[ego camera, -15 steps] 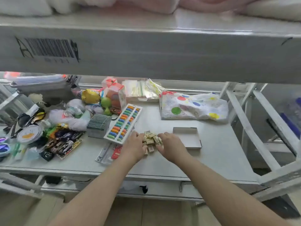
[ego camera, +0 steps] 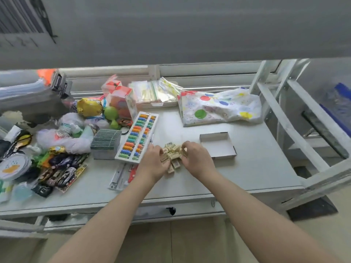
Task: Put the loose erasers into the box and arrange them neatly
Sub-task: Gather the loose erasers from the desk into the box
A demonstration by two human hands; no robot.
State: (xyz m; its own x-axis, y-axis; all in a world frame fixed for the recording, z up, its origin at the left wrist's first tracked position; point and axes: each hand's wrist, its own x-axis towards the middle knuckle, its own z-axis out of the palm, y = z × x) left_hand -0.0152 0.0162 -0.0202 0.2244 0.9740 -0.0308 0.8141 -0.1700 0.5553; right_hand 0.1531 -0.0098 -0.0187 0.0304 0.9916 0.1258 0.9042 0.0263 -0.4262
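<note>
cream erasers (ego camera: 171, 155) sit heaped on the table (ego camera: 247, 173) between my hands; left hand (ego camera: 153, 164) and right hand (ego camera: 196, 158) curl around the pile's sides, box (ego camera: 218, 147) just right, holding nothing.

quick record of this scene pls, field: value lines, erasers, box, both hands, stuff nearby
erasers: loose pile of small cream blocks on the table, between the two hands
box: shallow white box, open, nothing visible inside, just right of the pile
left hand: at the pile's left edge, fingers curled onto erasers
right hand: at the pile's right edge, fingers curled onto erasers, close to the box
grip: exact pinch hidden by the fingers
left of pile: colourful abacus
behind box: spotted bag
progress: no erasers boxed yet
</note>
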